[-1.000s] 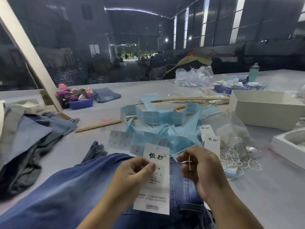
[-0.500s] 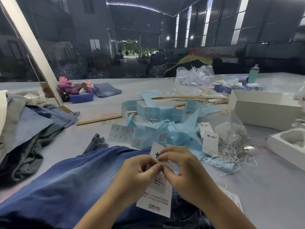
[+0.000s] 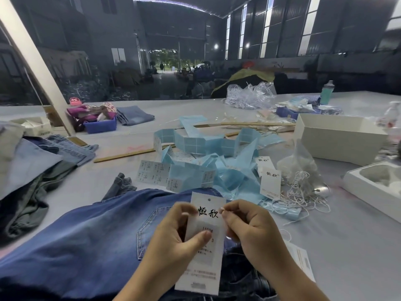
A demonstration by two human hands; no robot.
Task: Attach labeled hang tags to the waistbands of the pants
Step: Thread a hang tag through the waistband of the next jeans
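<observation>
The long white card hang tag point(image 3: 204, 242) stands upright in both hands, just above the blue denim jeans point(image 3: 86, 240) spread on the grey table point(image 3: 347, 246). The left hand point(image 3: 173, 240) pinches it, thumb across the pale sticker on its face, fingers behind. The right hand point(image 3: 247, 224) has its fingertips pressed together at the tag's right edge, seemingly nipping the thin white string, though the thread itself is too fine to make out.

A second ago that string was drawn taut away from the tag; then the hands closed together, and now the tag is lifted with its punched hole bare at the top. I'd judge the threading is still to be done, the waistband untouched.

Two bold black brush characters, 恒欣, head the tag; the sticker's print reads roughly "110", the rest blurred. Another white tag point(image 3: 270, 182) bearing the same characters stands beyond, by the heap of pale-blue label backing strips point(image 3: 208, 148) and the tangle of white strings point(image 3: 303, 190).
</observation>
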